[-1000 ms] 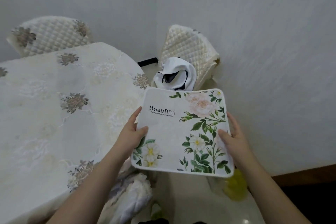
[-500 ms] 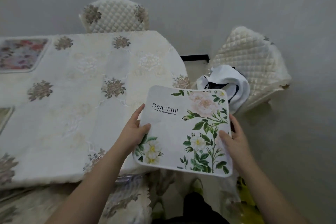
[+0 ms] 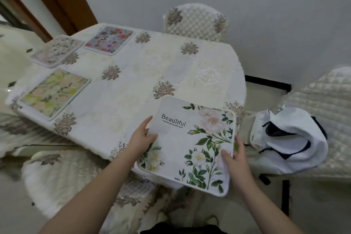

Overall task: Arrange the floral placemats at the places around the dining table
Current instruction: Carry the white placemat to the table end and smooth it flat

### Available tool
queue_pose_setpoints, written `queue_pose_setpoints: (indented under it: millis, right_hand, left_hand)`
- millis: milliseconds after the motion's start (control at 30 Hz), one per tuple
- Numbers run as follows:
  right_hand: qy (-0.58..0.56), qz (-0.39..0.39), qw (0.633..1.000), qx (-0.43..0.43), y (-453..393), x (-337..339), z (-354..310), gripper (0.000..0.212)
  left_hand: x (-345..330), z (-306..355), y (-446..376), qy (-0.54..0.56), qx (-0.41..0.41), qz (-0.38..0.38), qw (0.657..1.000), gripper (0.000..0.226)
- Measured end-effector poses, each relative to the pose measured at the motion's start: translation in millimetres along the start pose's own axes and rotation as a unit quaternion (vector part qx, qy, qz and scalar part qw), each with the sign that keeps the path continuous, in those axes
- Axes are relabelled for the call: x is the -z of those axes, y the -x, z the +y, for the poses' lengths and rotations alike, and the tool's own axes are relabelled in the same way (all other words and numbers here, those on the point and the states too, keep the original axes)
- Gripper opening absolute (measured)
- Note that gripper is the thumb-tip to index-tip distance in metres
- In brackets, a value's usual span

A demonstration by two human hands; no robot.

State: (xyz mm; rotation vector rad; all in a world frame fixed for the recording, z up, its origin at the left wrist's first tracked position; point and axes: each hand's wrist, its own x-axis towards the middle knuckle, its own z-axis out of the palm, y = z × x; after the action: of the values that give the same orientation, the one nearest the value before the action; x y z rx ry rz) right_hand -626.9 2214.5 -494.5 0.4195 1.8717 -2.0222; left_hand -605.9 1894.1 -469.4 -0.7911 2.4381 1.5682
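You are placing a placemat: your left hand [image 3: 141, 138] and right hand [image 3: 234, 159] grip the white mat [image 3: 190, 144] by its sides at the table's [image 3: 133, 74] 5 o'clock corner; next, lay it flat and square.

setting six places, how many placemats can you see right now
At least 4: one held in both hands at the near table corner, one yellow-green on the left, one pink-red at the far side, and a far-left stack possibly hiding more.

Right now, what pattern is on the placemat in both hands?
White placemat with pink and white flowers, green leaves and the word "Beautiful"; head view.
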Motion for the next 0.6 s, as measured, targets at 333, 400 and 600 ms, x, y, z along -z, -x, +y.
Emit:
queue_pose_setpoints:
  millis: [333,400,600]
  right_hand:
    - [0.071,-0.066,0.994,-0.051,-30,-78,12,0.043]
    - [0.091,-0.069,0.992,-0.055,-33,-96,16,0.04]
    - [0.107,-0.076,0.989,-0.074,-45,-155,20,0.028]
  left_hand:
    - [72,-38,-31,-0.042,0.016,0.087,0.995,0.043]
    - [88,-46,-40,-0.046,0.015,0.091,0.995,0.041]
    - [145,-65,-73,-0.009,0.014,0.08,0.997,0.035]
